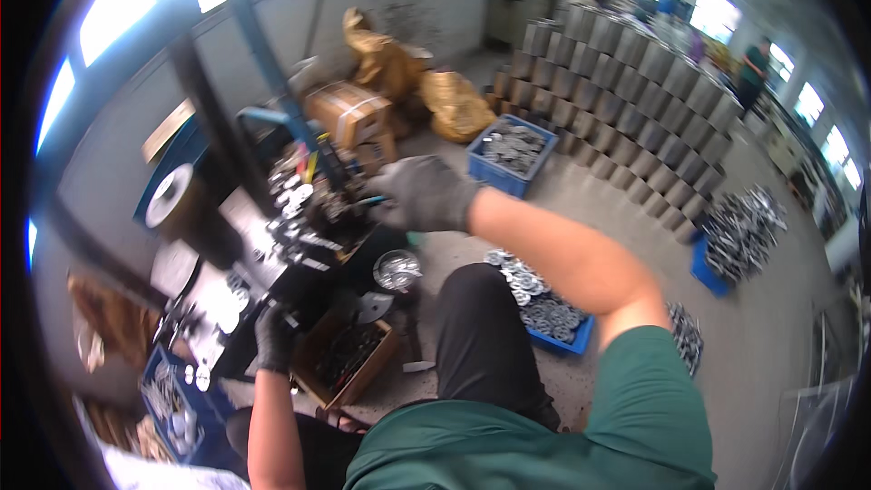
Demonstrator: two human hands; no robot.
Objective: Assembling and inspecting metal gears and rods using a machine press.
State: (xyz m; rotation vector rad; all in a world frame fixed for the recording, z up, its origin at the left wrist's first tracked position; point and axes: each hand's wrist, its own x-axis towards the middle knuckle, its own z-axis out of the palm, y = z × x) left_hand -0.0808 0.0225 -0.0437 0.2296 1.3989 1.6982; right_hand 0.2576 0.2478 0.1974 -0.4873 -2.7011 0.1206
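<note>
My left hand (274,340), in a dark grey glove, is at the near edge of a bench-mounted press machine (218,254). Its fingers are drawn together by a small bright metal piece, and what they hold is too small and blurred to name. Further right, my right hand (426,195), also gloved, is closed at the cluttered far end of the bench. A thin teal rod (370,200) shows at its fingers, but whether they grip it is unclear. Loose metal parts (304,240) lie on the bench between the hands.
A cardboard box of dark parts (349,354) stands below the bench, near a clear bowl of metal pieces (396,269). Blue crates (513,152) hold metal parts. Stacked metal cylinders (626,100) form a wall behind. A person (754,73) stands far right.
</note>
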